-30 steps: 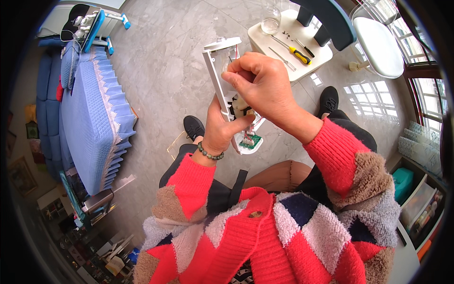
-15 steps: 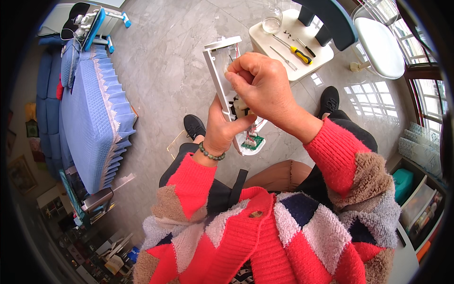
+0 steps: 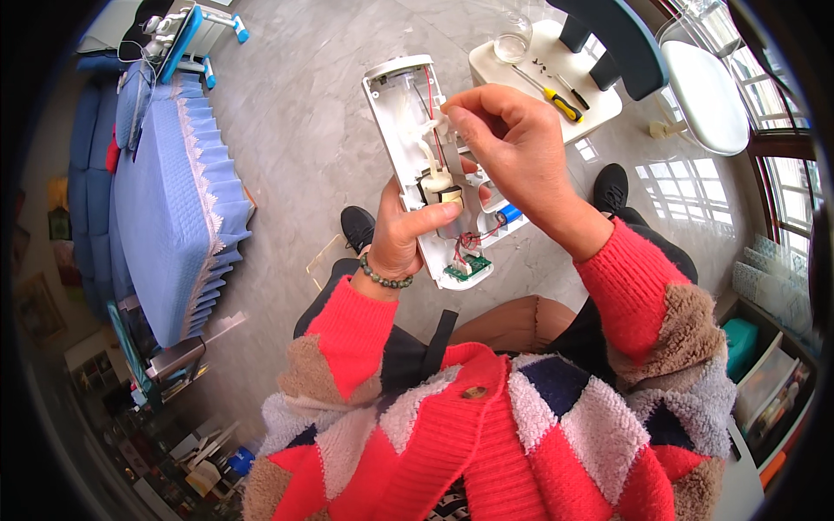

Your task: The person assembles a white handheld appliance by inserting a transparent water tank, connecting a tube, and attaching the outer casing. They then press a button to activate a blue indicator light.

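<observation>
Head view shows the left hand point(image 3: 401, 233) wrapped around the lower part of an opened white plastic device housing point(image 3: 398, 122), fingers curled behind it and the thumb pressed across its inner side just beside a small white and black component point(image 3: 440, 187). The housing is held up in front of the body, above the knees, tilted with its rounded end away from the person. Inside it run red wires point(image 3: 432, 113), and a small green circuit board point(image 3: 466, 267) sits at its near end, with a blue cylindrical part point(image 3: 509, 214) by the right edge. The right hand point(image 3: 512, 143) is closed in a pinch, thumb and forefinger tips together at the housing's upper middle; what they grip is too small to tell. Beyond, a white low table point(image 3: 599, 108) carries a yellow-handled screwdriver point(image 3: 556, 100) and a clear glass point(image 3: 512, 36)
</observation>
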Tool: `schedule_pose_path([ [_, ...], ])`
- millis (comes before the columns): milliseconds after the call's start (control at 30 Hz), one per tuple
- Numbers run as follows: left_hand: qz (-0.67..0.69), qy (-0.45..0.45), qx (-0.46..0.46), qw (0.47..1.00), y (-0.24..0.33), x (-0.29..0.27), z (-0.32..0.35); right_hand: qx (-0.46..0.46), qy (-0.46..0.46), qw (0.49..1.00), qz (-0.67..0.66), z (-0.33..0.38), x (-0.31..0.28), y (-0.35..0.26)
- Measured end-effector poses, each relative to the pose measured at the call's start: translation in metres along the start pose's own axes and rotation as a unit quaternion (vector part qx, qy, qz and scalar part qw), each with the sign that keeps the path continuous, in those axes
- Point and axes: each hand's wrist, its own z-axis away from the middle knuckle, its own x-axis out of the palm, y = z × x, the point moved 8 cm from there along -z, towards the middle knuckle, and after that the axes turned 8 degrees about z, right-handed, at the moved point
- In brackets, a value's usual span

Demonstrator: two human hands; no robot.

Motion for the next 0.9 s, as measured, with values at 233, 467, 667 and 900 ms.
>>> schedule_pose_path([
  [233,0.057,-0.004,-0.036,0.998,-0.001,0.005,0.002,-0.030,0.002,0.999,0.011,0.003,-0.002,-0.007],
  [467,0.095,-0.056,-0.040,0.993,-0.004,0.011,0.001,-0.077,0.014,0.996,0.049,0.000,-0.012,-0.018],
  [667,0.063,-0.041,-0.038,0.996,-0.005,0.006,0.002,-0.137,0.052,0.987,0.063,0.000,-0.017,-0.024],
  [900,-0.075,0.002,-0.006,0.997,-0.009,-0.007,-0.005,0.060,-0.077,0.995,0.018,-0.004,0.008,0.018],
])
